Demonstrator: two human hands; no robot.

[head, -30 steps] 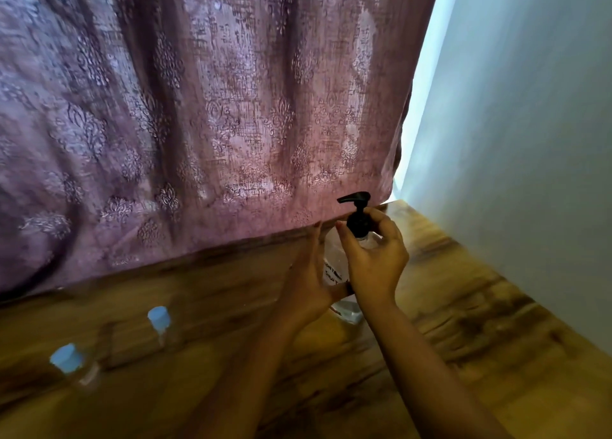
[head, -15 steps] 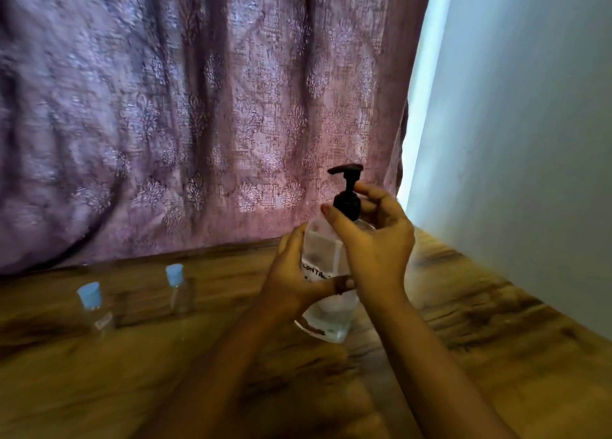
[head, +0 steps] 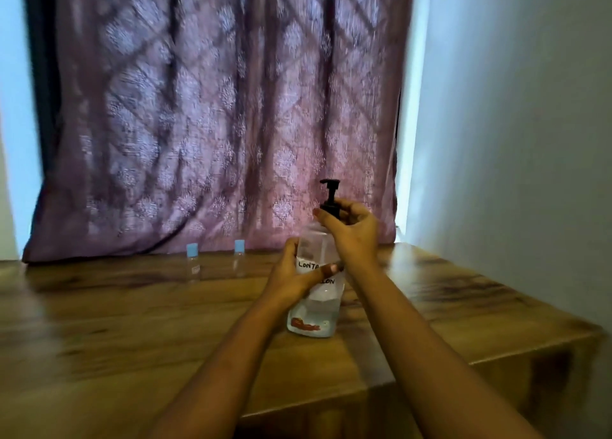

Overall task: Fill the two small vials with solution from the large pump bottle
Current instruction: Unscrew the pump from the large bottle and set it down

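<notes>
A large clear pump bottle with a white handwritten label and a black pump head stands on the wooden table. My left hand grips the bottle's body from the left, thumb across the label. My right hand holds the black collar under the pump, fingers curled round it. Two small clear vials with light blue caps stand by the curtain: the left vial and the right vial, well to the left of both hands.
A purple patterned curtain hangs right behind the table. A pale wall runs along the right side. The table's front right corner and edge lie close to my right forearm.
The view tilted up and back, so the table and both vials show more fully. Both hands keep their hold on the bottle and its pump collar; the bottle stands more upright.
</notes>
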